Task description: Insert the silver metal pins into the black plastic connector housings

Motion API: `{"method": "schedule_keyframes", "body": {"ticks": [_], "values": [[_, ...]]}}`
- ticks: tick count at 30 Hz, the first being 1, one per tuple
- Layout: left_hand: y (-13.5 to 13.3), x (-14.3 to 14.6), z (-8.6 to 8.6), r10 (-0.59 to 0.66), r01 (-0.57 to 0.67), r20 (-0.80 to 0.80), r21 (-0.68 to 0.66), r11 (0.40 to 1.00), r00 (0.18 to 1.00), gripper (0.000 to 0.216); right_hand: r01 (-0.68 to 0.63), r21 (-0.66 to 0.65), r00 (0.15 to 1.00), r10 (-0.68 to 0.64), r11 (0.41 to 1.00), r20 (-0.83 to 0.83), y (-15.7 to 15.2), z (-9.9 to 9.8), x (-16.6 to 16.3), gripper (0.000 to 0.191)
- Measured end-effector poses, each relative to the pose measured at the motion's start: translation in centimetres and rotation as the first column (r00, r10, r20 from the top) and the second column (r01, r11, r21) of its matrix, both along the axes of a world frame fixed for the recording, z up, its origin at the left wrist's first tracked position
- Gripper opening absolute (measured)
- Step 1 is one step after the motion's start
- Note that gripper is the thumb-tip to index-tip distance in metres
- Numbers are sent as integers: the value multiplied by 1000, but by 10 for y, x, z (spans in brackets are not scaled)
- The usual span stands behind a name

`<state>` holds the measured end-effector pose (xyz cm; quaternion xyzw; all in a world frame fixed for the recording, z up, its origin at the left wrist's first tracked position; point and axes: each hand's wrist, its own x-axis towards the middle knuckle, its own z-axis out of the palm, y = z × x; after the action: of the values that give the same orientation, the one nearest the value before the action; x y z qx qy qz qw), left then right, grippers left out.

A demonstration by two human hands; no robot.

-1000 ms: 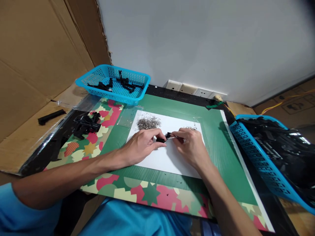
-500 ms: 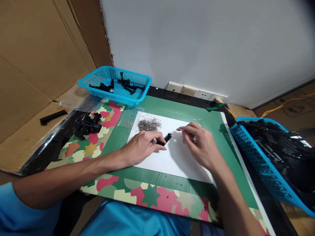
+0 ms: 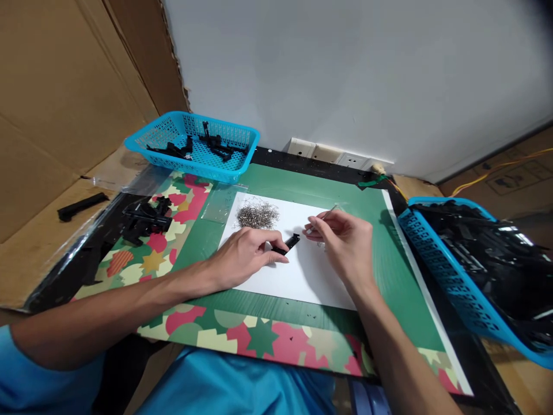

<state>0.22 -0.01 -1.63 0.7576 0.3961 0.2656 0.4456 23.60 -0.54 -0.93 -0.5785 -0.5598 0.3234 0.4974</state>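
Between its thumb and fingers my left hand [image 3: 246,256] grips a small black plastic part [image 3: 292,242], whose far end sticks out to the right over the white paper [image 3: 298,282]. My right hand [image 3: 345,239] is closed in a pinch on slim metal tweezers [image 3: 331,211]. Their tip points left toward the black part, with a small gap between. Whether the tip holds anything is too small to tell. A pile of tiny shiny metal pieces [image 3: 258,215] lies on the paper beyond my left hand. A few more loose ones lie partly hidden below my right hand.
A blue basket [image 3: 190,167] with several black parts stands at the back left. Another blue basket [image 3: 449,300], heaped with black parts, stands at right. More black parts [image 3: 147,220] lie at left on the patterned mat [image 3: 259,340]. Sockets [image 3: 328,153] line the wall.
My right hand has turned and moved slightly left, bringing the tweezers into sight near the black part. My left hand keeps its grip. The whole view has shifted a little.
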Motion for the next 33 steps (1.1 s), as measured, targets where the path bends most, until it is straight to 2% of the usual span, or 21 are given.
{"method": "schedule_keyframes", "body": {"ticks": [6, 16, 29, 33], "values": [[0, 1, 1, 9, -9, -10, -12, 1000, 1000, 14, -44, -17, 998, 44, 999, 33, 1, -2, -9, 26], [1, 1, -2, -1, 1, -19, -33, 999, 1000, 10, -65, 56, 958, 46, 996, 284, 0, -5, -8, 24], [6, 0, -4, -14, 18, 32, -113, 993, 999, 10, -37, 68, 935, 10, 997, 355, 1, -9, -10, 25], [6, -1, -3, -8, 10, 20, -103, 995, 1000, 13, -43, 49, 965, 29, 998, 259, 0, -8, -12, 26]]}}
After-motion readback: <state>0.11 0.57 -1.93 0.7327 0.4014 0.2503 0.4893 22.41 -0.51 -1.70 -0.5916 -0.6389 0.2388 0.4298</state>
